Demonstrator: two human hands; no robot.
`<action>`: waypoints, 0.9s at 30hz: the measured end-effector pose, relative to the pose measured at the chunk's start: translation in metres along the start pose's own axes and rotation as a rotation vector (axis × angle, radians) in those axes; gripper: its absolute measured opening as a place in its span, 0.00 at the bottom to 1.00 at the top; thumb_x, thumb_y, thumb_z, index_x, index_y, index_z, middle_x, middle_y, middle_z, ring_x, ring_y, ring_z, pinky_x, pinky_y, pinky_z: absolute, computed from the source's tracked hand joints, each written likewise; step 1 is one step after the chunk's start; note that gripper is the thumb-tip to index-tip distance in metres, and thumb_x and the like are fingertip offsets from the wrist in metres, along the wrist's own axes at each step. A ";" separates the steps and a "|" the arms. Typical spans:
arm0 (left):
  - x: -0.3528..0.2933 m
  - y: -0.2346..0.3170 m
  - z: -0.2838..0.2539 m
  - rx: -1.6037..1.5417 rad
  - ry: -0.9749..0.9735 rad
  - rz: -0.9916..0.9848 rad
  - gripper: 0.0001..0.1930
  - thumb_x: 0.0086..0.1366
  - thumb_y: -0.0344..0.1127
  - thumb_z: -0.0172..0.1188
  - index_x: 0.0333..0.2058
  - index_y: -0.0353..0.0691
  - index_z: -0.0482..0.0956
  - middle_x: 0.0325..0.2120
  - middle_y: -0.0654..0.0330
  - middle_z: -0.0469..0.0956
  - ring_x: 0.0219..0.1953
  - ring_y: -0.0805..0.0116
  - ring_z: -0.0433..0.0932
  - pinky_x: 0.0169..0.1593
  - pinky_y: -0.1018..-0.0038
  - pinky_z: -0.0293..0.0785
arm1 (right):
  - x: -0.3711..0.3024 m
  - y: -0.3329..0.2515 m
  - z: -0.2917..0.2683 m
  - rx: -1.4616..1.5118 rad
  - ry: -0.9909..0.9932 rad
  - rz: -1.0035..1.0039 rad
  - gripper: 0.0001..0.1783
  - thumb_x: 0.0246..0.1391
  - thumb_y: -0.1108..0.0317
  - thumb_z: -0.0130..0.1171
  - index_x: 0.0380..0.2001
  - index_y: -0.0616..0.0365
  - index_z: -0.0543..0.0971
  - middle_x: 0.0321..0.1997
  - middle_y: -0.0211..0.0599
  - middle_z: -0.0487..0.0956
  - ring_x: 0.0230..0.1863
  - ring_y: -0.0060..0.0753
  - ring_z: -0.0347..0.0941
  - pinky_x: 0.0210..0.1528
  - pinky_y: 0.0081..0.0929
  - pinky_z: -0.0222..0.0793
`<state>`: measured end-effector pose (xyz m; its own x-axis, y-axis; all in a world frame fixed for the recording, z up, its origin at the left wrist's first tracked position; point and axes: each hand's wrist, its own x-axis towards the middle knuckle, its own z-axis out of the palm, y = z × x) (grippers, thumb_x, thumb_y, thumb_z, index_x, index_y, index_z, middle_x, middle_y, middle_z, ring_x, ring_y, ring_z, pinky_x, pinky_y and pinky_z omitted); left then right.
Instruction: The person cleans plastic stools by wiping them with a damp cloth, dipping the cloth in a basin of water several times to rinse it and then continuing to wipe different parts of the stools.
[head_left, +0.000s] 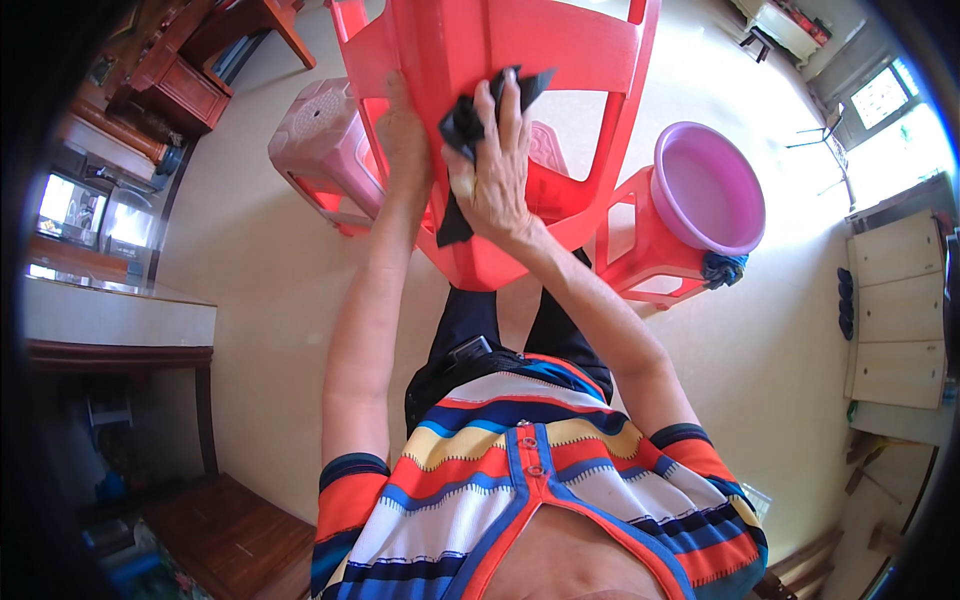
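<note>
A red plastic stool is held up in front of me, with its leg side and openings facing me. At its left edge my left hand is closed around the leg, and part of its fingers is hidden. My right hand presses a black cloth flat against the stool's leg. The fingers lie over the bunched cloth, and a loose end of it hangs below the palm.
On the right, a pink-purple basin sits on another red stool, with a dark cloth hanging at its edge. A pink stool stands to the left. Drawers line the far right; a counter runs along the left.
</note>
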<state>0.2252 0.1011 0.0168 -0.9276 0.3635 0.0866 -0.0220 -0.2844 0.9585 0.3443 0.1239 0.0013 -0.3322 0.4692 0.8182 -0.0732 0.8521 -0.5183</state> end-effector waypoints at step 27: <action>0.018 0.013 -0.008 -0.112 -0.077 0.000 0.31 0.63 0.61 0.47 0.45 0.33 0.71 0.34 0.59 0.77 0.34 0.71 0.77 0.35 0.76 0.76 | -0.159 0.068 -0.050 -0.234 -0.337 0.152 0.43 0.38 0.69 0.61 0.61 0.59 0.57 0.66 0.53 0.52 0.67 0.57 0.47 0.65 0.55 0.42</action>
<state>0.2048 0.0969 0.0288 -0.8964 0.4289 0.1114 -0.0673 -0.3803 0.9224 0.4391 0.1189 -0.1514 -0.6142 0.5244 0.5897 0.2024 0.8270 -0.5246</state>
